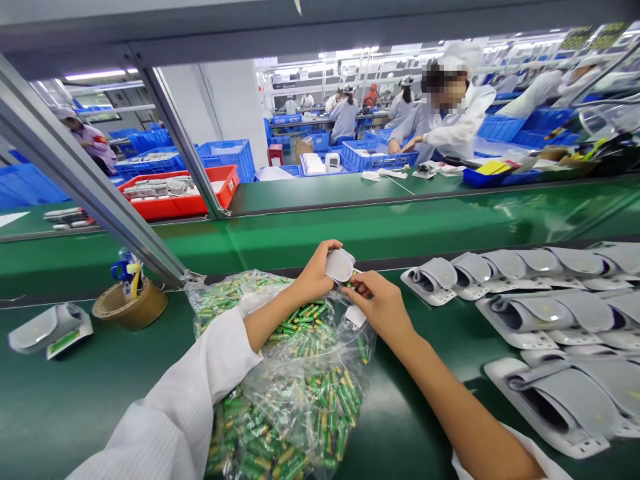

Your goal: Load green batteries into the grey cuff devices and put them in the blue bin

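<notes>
Above a clear plastic bag (300, 363) full of green-and-gold batteries (325, 413), my left hand (319, 272) grips a wrist blood pressure monitor (341, 265) with a grey cuff. My right hand (379, 301) is at the monitor's lower right edge, its thumb and fingers pinched on what looks like a green battery, mostly hidden by the fingers. A small white piece (355, 316) lies on the bag just under the right hand.
Rows of similar monitors (565, 393) with grey cuffs cover the right side of the green bench. At left, another monitor (47, 328) lies beside a brown tape roll (131, 305) holding tools. A metal post (183, 140) rises behind it. Across the bench, a co-worker (463, 113) leans over blue crates.
</notes>
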Demonstrator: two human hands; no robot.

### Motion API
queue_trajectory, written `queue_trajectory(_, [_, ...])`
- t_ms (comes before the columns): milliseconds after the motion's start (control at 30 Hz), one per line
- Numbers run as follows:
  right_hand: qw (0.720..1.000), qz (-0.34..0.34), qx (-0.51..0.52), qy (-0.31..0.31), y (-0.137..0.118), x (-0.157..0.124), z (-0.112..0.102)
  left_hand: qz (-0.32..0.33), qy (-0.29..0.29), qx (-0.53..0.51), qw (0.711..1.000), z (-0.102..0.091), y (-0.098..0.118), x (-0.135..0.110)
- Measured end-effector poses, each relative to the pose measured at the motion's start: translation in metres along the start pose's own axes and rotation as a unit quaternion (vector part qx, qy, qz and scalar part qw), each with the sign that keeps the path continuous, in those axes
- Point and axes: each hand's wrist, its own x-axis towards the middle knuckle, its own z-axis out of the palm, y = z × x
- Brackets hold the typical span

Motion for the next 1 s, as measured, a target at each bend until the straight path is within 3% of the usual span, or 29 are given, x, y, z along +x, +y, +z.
queue_trajectory(133, [0.999,-0.01,-0.004,-0.03,0.004,0.0,0.002,-0.003,0.003,-0.012,1.0,0.0,0.002,0.0])
queue_trajectory(333, [0.998,-0.035,-0.044,0.024,0.0,0.004,-0.001,0.018,0.03,-0.02,0.999,0.001,0.01,0.005])
queue_trajectory(633, [0.994,-0.077,-0.065,-0.029,-0.011,0.013,-0.005,-0.049,0.096,-0.004,0.994,-0.008,0.012,0.011])
queue_trajectory(733, [0.999,0.002,0.014,0.043,-0.015,0.013,-0.002,-0.058,0.117,0.002,0.991,-0.008,0.011,0.012])
queue_trajectory(833, [0.965,0.167,0.173,0.106,-0.013,0.015,0.005,-0.073,0.123,0.039,0.989,-0.007,0.011,0.012])
queue_trajectory(933, [0.924,0.268,0.257,0.095,-0.007,0.017,0.008,-0.101,0.136,0.089,0.982,-0.007,0.012,0.012])
queue_trajectory(1000, [0.932,0.272,0.226,0.074,-0.006,0.017,0.009,-0.117,0.145,0.115,0.976,-0.008,0.013,0.011])
